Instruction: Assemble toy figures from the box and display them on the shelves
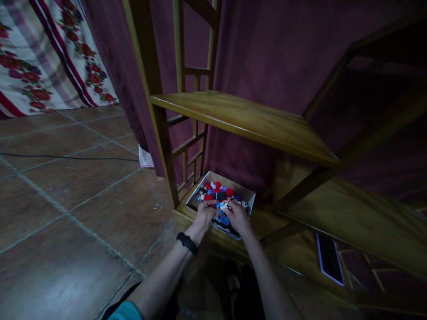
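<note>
A shallow white cardboard box [246,192] stands on the lowest shelf. Several small toy figures fill it, in red, blue, black and white; round red pieces [229,192] and a round blue piece [224,220] stand out. Both hands reach inside the box. My right hand [237,216] has its fingers curled onto a small blue-and-white toy figure [223,206]. Close by on the left, my left hand [206,213] is closed, fingertips drawn together beside that figure; what they grip is too small to make out. A black band [187,243] circles my left wrist.
The wooden shelf unit [163,146] has a higher board [240,115] above the box and slanting boards on the right. A phone or tablet [330,258] lies on the low shelf at right. Behind hangs a purple curtain [260,66]. A cable [70,157] crosses the tiled floor [66,195].
</note>
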Action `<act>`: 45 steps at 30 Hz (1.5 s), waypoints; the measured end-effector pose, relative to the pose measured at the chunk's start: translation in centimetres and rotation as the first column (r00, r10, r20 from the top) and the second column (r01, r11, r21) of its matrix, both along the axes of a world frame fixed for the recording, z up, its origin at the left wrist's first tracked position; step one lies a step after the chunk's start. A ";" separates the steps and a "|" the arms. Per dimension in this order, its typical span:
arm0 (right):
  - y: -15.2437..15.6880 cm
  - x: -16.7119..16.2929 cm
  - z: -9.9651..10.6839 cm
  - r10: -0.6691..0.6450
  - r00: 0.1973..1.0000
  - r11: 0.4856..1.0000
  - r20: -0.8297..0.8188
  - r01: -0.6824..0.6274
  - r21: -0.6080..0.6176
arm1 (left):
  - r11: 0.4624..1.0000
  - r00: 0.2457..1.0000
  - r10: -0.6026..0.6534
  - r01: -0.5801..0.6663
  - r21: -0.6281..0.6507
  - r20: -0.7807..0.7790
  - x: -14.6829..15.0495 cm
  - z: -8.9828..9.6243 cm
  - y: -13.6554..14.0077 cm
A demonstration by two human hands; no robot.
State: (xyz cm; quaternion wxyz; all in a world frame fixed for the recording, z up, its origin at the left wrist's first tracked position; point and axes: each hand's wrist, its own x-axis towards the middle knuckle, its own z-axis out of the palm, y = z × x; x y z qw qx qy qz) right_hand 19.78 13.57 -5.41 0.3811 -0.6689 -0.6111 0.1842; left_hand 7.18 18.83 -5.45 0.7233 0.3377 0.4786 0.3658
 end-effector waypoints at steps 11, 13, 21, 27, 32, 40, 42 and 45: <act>1.4 0.5 -2.3 -0.079 0.854 0.996 -0.513 0.090 -0.004 | 0.960 0.981 -0.025 0.078 -0.270 0.192 -0.4 -0.2 1.6; 1.5 0.7 -2.3 -0.087 0.840 0.996 -0.535 0.083 -0.032 | 0.952 0.971 -0.018 0.090 -0.294 0.240 -0.4 -0.3 1.8; 1.3 0.4 -1.5 -0.104 0.732 0.994 -0.673 0.056 -0.093 | 0.966 0.968 -0.045 0.105 -0.234 0.247 -0.1 0.0 1.5; 1.3 0.8 -1.8 -0.058 0.728 0.998 -0.683 0.016 -0.068 | 0.991 0.988 -0.023 0.043 -0.131 0.151 0.2 0.6 0.7; 0.9 0.8 -0.6 0.055 0.717 0.998 -0.694 -0.044 0.033 | 0.999 0.974 -0.020 0.012 0.040 0.225 0.0 1.3 0.6; 0.1 -0.3 3.5 0.091 0.683 0.990 -0.725 0.017 0.141 | 0.967 0.944 -0.112 0.032 0.251 0.309 -0.1 3.3 1.1; 0.0 -0.4 3.9 0.086 0.690 0.988 -0.719 0.032 0.149 | 0.969 0.939 -0.132 0.055 0.240 0.318 -0.3 3.6 1.1; 0.0 -0.2 3.9 0.083 0.707 0.988 -0.702 0.035 0.152 | 0.981 0.930 -0.145 0.090 0.171 0.337 -0.6 3.8 1.0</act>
